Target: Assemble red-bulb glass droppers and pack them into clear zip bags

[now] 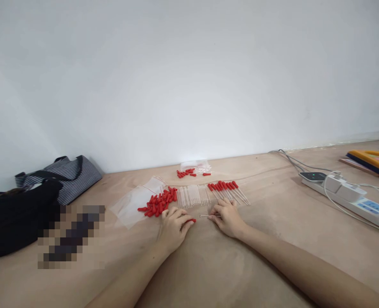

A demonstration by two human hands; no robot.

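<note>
A pale wall [189, 85] fills the upper half of the frame, and a light brown table [192, 269] spreads across the lower half. At the left edge lies a black cloth item [19, 218], with a striped bag [83, 171] behind it; at the right edge runs a white power strip [373, 207]. Just below centre, the left hand [175, 222] and the right hand [227, 218] are low over the table, what they hold near but apart. Clear plastic bags [125, 209] lie flat left of centre, beside a pile of red bulbs [159, 203]. Mid-frame is a row of clear tubes [194, 196], and right of it a fan of bulb-topped tubes [229, 192], red ends toward the upper left. Smaller still, a single clear tube [204, 216] is pinched in the right hand, one end pointing left; it looks light, stiff and smooth, perhaps brittle, so a gentle pinch near that end should suit it. Smallest, a lone red bulb [194, 220] is nipped by the left thumb and fingers, mostly covered; it seems soft and rubbery, best held lightly around its body, leaving the mouth free
</note>
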